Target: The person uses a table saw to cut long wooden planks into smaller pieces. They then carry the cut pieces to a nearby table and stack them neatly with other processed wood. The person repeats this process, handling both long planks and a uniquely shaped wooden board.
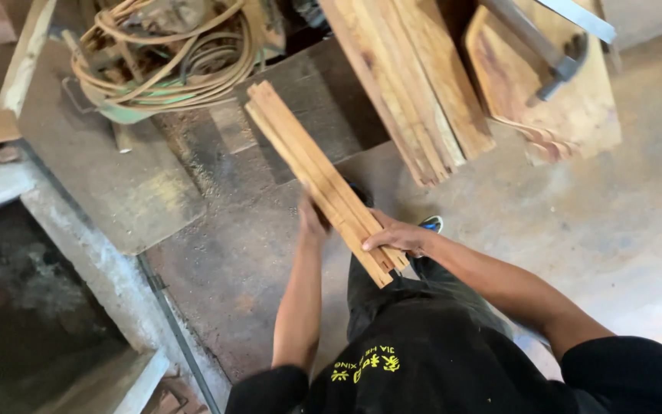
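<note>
Sleeves of a black shirt with a patch of yellow print on its front filled the bottom of the view, and from them both bare arms reached forward to a bundle of thin wooden slats [319,180] held over the dusty concrete floor [622,230]. The right hand [396,236] lay across the near end of the bundle with its fingers wrapped together over the top face, clamped on the wood; the left hand [312,221] pressed against the bundle's far side, mostly hidden behind it, so whether its fingers were curled or flat could not be told. The slats ran slanting up and to the left, their near ends roughly flush. To handle such a bundle well, it seemed wise to keep both palms squeezing inward so no slat slid out, and to keep the ends even. A shoe with a blue edge [430,224] showed just below the right wrist. Farther off, a stack of wider planks [415,84] leaned in from the top, beside a board with rounded corners [568,115] crossed by a grey metal bar [557,54]. At upper left, tan hose lay coiled [162,57] by a worn slab. No packages or signs showed.
</note>
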